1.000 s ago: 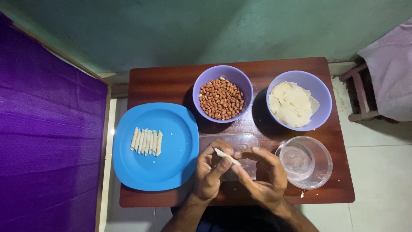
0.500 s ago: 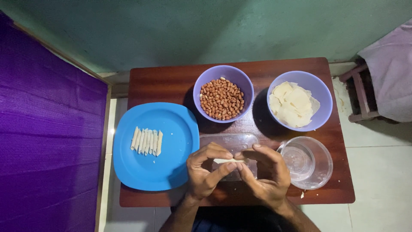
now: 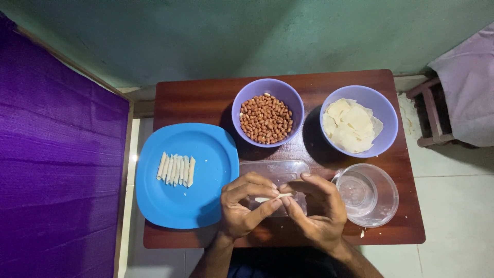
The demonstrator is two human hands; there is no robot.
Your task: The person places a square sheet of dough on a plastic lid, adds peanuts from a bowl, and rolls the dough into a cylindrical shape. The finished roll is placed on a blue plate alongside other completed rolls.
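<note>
Dim, even overhead light, soft shadows, sharp focus throughout

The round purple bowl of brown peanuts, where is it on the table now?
In the head view the round purple bowl of brown peanuts stands at the table's far middle, between the blue plastic plate and the purple bowl of pale wrappers.

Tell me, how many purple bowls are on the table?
2. One purple bowl with peanuts sits at the table's middle back; the other purple bowl, with pale sheets, sits to its right. The clear bowl is not purple.
</note>
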